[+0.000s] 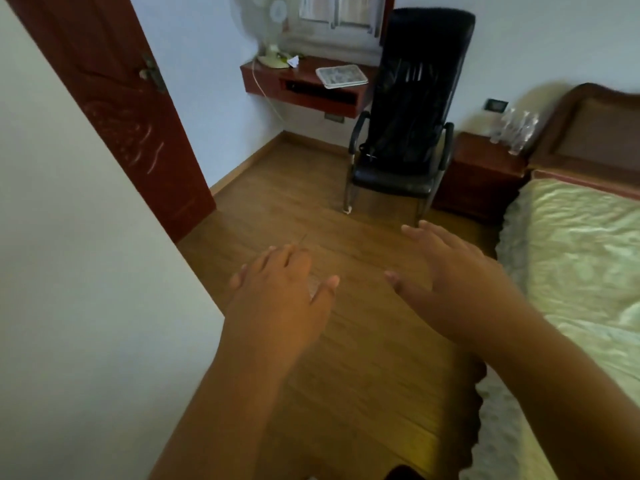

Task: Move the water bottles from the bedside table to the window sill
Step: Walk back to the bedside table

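Both our hands float out over the wood floor, left hand [282, 289] and right hand [457, 271] spread flat, holding nothing. Water bottles [516, 129] sit bunched on the bench [481, 161] just right of the black chair [408, 109], tight against the bed's headboard [595, 133].

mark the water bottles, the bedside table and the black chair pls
water bottles [515, 131]: head view, on the middle of the clear cluster.
bedside table [481, 157]: head view, on a bare part of its top, in front of the bottles.
black chair [415, 95]: head view, on the mesh backrest.
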`<state>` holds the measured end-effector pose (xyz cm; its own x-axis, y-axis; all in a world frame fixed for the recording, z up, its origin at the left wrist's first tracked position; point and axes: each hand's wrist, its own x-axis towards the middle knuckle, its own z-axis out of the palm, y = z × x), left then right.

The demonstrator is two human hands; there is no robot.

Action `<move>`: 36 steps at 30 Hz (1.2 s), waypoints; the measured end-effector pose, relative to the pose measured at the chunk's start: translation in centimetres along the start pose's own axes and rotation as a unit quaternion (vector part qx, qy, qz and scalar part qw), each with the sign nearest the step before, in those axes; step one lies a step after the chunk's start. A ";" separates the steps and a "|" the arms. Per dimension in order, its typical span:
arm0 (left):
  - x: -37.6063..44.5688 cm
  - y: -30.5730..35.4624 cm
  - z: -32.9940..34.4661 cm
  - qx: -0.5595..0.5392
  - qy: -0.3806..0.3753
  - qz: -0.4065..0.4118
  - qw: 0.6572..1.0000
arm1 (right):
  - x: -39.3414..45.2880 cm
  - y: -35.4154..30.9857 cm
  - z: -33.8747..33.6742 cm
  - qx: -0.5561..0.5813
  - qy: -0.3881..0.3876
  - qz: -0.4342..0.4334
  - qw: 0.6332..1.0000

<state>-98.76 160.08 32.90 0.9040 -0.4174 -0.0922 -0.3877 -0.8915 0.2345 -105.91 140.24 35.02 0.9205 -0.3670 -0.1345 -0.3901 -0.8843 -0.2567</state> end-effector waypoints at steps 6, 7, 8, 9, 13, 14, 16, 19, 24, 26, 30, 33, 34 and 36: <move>6.3 2.0 0.5 -0.019 -0.015 0.073 0.997 | 2.7 2.7 -0.7 0.023 0.022 0.061 0.998; 7.3 2.5 0.8 -0.023 -0.016 0.080 0.996 | 3.2 3.3 -0.8 0.024 0.025 0.067 0.997; 8.2 3.0 0.9 -0.025 -0.018 0.087 0.996 | 3.8 3.9 -0.9 0.027 0.026 0.073 0.997; 9.0 3.6 1.1 -0.024 -0.018 0.091 0.995 | 4.5 4.5 -1.0 0.030 0.026 0.078 0.996; 13.0 6.3 1.0 -0.012 -0.008 0.101 0.995 | 7.9 7.0 -1.8 0.039 0.041 0.093 0.994; 14.1 7.0 0.9 -0.007 -0.004 0.103 0.995 | 9.0 7.8 -2.0 0.043 0.043 0.093 0.994; 16.2 8.4 0.5 0.002 0.001 0.105 0.995 | 11.3 9.2 -2.7 0.052 0.048 0.089 0.993; 19.4 10.6 0.2 0.006 0.010 0.107 0.994 | 14.7 11.3 -4.1 0.058 0.056 0.086 0.993; 24.0 13.9 0.8 0.000 0.009 0.111 0.994 | 19.2 14.3 -6.0 0.061 0.056 0.082 0.993; 25.8 14.9 1.0 -0.005 -0.001 0.114 0.993 | 20.5 15.3 -6.6 0.053 0.053 0.088 0.993; 29.9 16.6 1.5 -0.017 -0.013 0.126 0.992 | 23.4 17.0 -7.3 0.045 0.043 0.107 0.992; 33.6 17.9 2.0 -0.015 -0.032 0.145 0.989 | 26.0 18.2 -7.4 0.045 0.045 0.131 0.989; 34.9 18.4 2.1 -0.011 -0.037 0.152 0.988 | 26.9 18.6 -7.5 0.046 0.047 0.139 0.988; 37.9 19.1 2.2 -0.009 -0.048 0.170 0.984 | 28.9 19.3 -7.8 0.042 0.050 0.153 0.986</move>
<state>-72.31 126.83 31.75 0.7010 -0.7066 -0.0967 -0.6608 -0.6945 0.2848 -86.62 110.35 33.61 0.7561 -0.6426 -0.1242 -0.6462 -0.7026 -0.2980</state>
